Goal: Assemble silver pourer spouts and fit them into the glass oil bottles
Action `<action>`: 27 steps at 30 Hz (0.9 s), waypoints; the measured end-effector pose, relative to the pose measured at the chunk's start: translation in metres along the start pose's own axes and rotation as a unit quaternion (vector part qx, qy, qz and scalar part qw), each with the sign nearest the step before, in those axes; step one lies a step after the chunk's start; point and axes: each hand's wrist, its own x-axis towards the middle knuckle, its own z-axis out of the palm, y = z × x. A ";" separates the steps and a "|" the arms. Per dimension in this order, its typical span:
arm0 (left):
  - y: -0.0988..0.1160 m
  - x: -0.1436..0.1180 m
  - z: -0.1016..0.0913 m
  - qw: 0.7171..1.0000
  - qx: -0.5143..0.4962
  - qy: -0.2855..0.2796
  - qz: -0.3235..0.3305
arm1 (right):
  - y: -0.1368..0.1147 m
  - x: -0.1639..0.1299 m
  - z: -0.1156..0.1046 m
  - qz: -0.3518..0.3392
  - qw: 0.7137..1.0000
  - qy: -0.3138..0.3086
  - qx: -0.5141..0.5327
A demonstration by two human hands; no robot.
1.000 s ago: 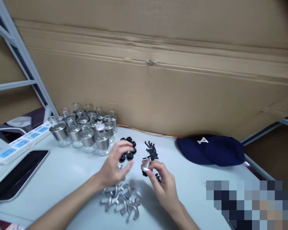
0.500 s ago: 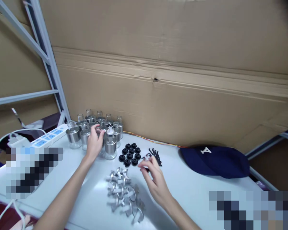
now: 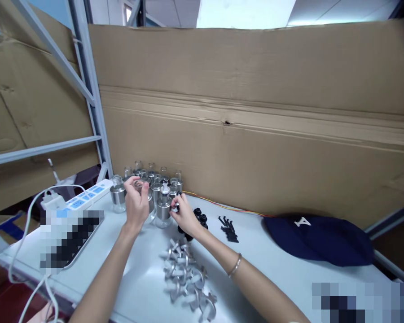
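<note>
The left grip (image 3: 136, 204), first seen beside the black discs (image 3: 202, 218), has been brought to a glass bottle (image 3: 151, 198) toward the desk's (image 3: 138, 287) back-left corner. The right grip (image 3: 185, 216) has been carried from beside the black hooks (image 3: 228, 229) to the pale-topped bottle (image 3: 163, 210), and the discs are partly covered. Ceiling (image 3: 173, 12) has been revealed above the cardboard (image 3: 256, 170).

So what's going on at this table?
Someone's bare hands are among metal-banded glass bottles. The left hand curves around one of them; whether it grips is unclear. The right hand pinches a small part beside a bottle with a pale top. Silvery metal pieces lie nearer the person; black strips and a navy cap lie farther right.
</note>
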 end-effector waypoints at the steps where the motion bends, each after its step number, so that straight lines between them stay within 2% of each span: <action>1: 0.002 0.000 -0.002 1.000 -0.017 -0.004 0.010 | 0.004 0.001 0.003 0.002 1.000 0.000 0.003; 8: 0.012 -0.007 0.001 0.992 -0.106 -0.063 0.021 | 0.013 0.004 0.018 0.015 0.999 -0.012 0.031; 14: 0.002 -0.017 0.018 0.985 -0.142 -0.101 0.005 | 0.010 0.001 0.011 0.019 0.997 -0.014 0.076; 17: -0.001 -0.021 0.023 0.981 -0.160 -0.114 0.003 | 0.008 -0.003 -0.004 0.025 0.994 0.024 0.108; 20: 0.004 -0.025 0.028 0.974 -0.190 -0.123 0.007 | -0.001 -0.011 -0.028 0.030 0.986 0.074 0.144; 24: 0.031 -0.030 0.043 0.952 -0.252 -0.173 0.012 | -0.031 -0.030 -0.069 0.023 0.976 0.143 0.165; 27: 0.061 -0.041 0.057 0.911 -0.317 -0.264 -0.001 | -0.060 -0.048 -0.098 -0.015 0.963 0.195 0.183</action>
